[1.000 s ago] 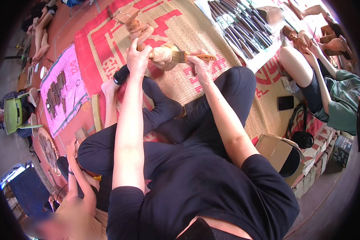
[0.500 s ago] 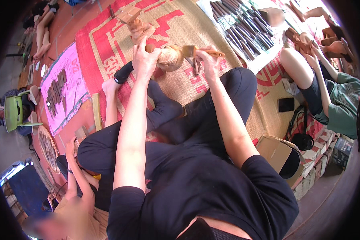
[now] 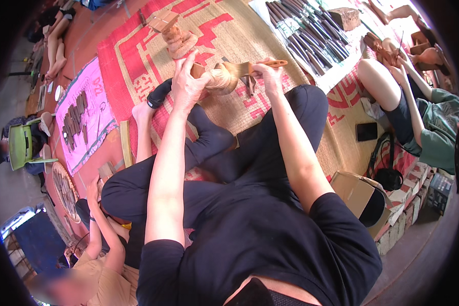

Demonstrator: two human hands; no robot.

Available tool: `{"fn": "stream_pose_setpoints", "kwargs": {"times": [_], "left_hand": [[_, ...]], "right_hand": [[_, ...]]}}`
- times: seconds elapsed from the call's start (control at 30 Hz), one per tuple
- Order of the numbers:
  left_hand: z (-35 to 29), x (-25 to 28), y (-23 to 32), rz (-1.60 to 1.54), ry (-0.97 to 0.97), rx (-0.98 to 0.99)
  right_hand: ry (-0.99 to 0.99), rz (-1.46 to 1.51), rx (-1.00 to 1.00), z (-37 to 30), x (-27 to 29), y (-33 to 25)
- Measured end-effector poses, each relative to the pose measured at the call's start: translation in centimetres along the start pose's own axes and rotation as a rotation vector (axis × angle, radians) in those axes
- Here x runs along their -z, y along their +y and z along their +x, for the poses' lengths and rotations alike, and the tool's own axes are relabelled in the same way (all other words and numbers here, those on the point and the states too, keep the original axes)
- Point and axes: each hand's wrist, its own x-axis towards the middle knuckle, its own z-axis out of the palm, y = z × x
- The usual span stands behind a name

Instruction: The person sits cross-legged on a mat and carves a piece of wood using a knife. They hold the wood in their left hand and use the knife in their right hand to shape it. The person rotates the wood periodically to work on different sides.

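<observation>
The left hand (image 3: 187, 84) was clasped around the tan wood carving (image 3: 220, 80), its near end rounded and finely grooved, over the red-and-straw mat (image 3: 239, 33). The right hand (image 3: 270, 75) pinched a brush (image 3: 244, 69), bristles against that end.

the hands (image 3: 187, 84) partly hide brush (image 3: 245, 69) and carving (image 3: 220, 80).

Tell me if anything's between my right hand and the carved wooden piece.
Yes, the brush. Your right hand grips its handle, and its bristles point left, appearing to touch the carved wooden piece, which your left hand holds.
</observation>
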Motion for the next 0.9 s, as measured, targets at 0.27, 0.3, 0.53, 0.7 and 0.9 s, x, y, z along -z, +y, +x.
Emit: {"fn": "stream_pose_setpoints", "kwargs": {"times": [0.27, 0.3, 0.53, 0.7, 0.9], "left_hand": [[-0.8, 1.0, 0.6, -0.028, -0.066, -0.052], [-0.9, 1.1, 0.7, -0.035, -0.083, -0.055], [-1.8, 1.1, 1.2, 0.008, -0.098, -0.124], [-2.4, 0.4, 1.2, 0.075, -0.015, -0.284], [-3.0, 0.9, 1.7, 0.05, -0.114, -0.35]], "right_hand": [[-0.063, 0.119, -0.087, -0.2, -1.0, -0.3], [-0.026, 0.023, -0.001, 0.3, -0.5, -0.3], [-0.17, 0.01, -0.023, 0.8, -0.9, -0.9], [-0.002, -0.096, 0.108, 2.0, 0.3, -0.8], [-0.022, -0.28, 0.071, 2.4, 0.0, 0.1]]}}
